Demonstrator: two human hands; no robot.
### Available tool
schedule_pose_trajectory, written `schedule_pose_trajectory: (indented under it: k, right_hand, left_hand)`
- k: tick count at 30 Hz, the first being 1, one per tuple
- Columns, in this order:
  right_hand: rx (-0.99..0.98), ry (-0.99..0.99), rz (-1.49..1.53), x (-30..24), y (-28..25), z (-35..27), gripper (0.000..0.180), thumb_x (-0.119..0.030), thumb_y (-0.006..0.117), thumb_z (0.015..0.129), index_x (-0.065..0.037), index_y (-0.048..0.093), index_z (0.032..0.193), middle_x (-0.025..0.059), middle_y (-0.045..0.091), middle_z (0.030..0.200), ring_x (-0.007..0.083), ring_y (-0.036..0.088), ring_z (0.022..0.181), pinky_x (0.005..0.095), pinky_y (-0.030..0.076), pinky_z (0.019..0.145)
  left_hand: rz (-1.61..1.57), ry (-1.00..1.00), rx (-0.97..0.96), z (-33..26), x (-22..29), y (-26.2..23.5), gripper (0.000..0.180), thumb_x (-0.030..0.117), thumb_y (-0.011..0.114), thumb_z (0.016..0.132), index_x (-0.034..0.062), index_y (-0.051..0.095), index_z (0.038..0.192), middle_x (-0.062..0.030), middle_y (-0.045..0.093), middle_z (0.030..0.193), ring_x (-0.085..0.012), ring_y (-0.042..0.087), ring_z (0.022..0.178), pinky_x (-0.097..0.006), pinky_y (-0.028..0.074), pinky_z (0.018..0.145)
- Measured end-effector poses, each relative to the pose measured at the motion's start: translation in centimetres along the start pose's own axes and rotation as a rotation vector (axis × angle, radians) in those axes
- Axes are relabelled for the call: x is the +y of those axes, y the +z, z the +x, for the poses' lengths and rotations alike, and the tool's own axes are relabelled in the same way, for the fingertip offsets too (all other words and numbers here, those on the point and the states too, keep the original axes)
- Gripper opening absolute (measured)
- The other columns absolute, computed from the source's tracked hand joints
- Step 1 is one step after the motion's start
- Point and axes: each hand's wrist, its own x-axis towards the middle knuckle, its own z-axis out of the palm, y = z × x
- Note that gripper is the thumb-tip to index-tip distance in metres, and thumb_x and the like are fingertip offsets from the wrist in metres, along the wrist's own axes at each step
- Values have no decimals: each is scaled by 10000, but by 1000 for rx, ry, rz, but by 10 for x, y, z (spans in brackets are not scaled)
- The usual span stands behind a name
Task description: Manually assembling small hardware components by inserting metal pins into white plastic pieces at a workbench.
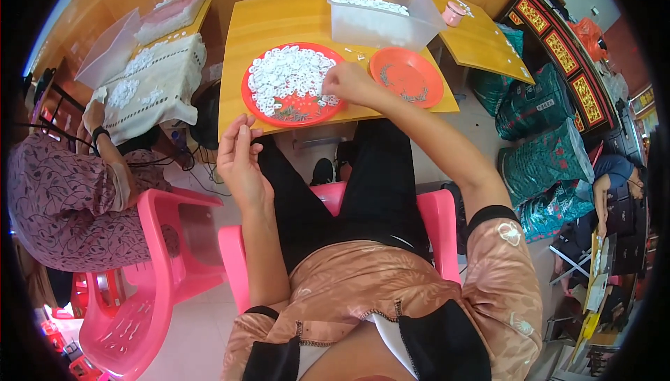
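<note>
A round red tray [247, 95] near the table's front edge holds a heap of small white plastic pieces [289, 74] with holes. Thin grey metal bits [292, 114] lie along its near side. Over the tray's right part, my right hand [349, 84] reaches down with its fingers closed at the white pieces; its fingertips are hidden. My left hand [242, 165] is raised just off the front-left table edge, palm up, with thumb and fingers bent together. Whatever it may hold is too small to make out. A second red plate [401, 60] on the right holds more grey metal bits.
Behind the trays stands a clear plastic bin [370, 28] of white pieces. To the left, another person [77, 185] works at a cloth-covered table [157, 91]. A pink chair [157, 269] is beside me. Full green sacks [548, 161] stand on the right, and a pink cup [453, 13] behind.
</note>
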Motion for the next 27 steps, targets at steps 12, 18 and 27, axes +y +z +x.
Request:
schedule_pose_trajectory:
  k: [12, 18, 27]
  right_hand:
    - [48, 207, -323, -18, 40, 17, 124, -237, 728, 668, -118, 711, 696, 96, 665, 698, 242, 646, 694, 373, 483, 613]
    - [-140, 288, -247, -23, 27, 25, 294, -266, 765, 672, -7, 673, 778, 212, 654, 817, 316, 654, 801, 409, 511, 673]
    - [21, 94, -248, -10, 43, 18, 114, -147, 710, 681, -38, 682, 697, 106, 656, 657, 187, 638, 605, 328, 491, 589]
  left_hand:
    - [5, -13, -20, 0, -3, -1, 201, 84, 565, 883, -9, 592, 1059, -67, 632, 971, -81, 587, 773, -177, 419, 615]
    - [8, -18, -37, 3, -8, -3, 198, 83, 569, 879, -7, 596, 1053, -64, 631, 980, -78, 586, 773, -171, 416, 610]
    - [159, -70, -56, 3, -24, -5, 218, 99, 586, 871, -1, 609, 1064, -49, 635, 955, -76, 568, 764, -189, 404, 632]
